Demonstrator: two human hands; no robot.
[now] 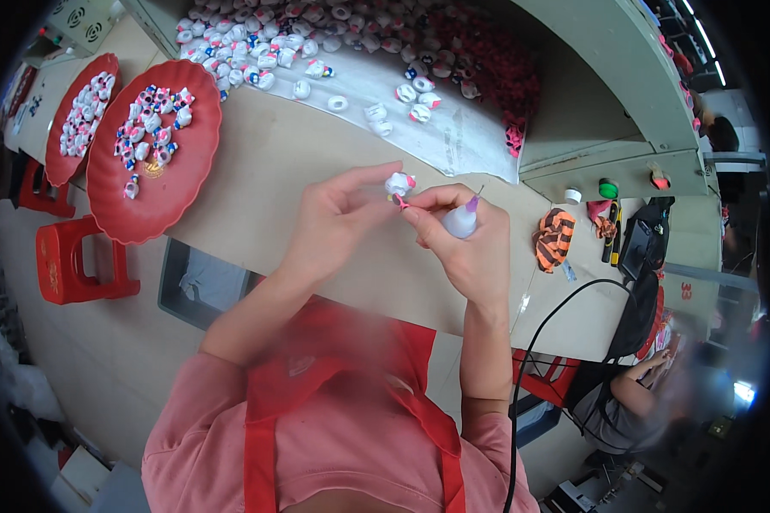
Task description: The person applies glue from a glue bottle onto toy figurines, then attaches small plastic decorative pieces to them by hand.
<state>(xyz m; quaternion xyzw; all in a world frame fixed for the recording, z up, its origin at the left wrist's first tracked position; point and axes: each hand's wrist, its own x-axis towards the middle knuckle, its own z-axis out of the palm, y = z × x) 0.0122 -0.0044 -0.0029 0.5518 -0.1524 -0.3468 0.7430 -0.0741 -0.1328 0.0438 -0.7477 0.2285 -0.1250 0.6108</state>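
Above the bench, my left hand (329,218) pinches a small white figurine head (397,183) with pink on its side. My right hand (475,256) brings a tiny pink piece (402,203) against the underside of the head, between thumb and index finger. Tucked in the same right hand is a small white needle-tip bottle (460,222) with a purple collar, its thin needle pointing up. Whether the pink piece is joined to the head or only touching it, I cannot tell.
White figurine parts (269,43) and dark pink pieces (509,81) heap on a white sheet in the shelf ahead. Red scalloped plates (201,162) of figurines stand left, above a red stool (64,256). An orange-brown striped bundle (555,239) and black cable (530,355) are right; a person (629,398) sits beyond.
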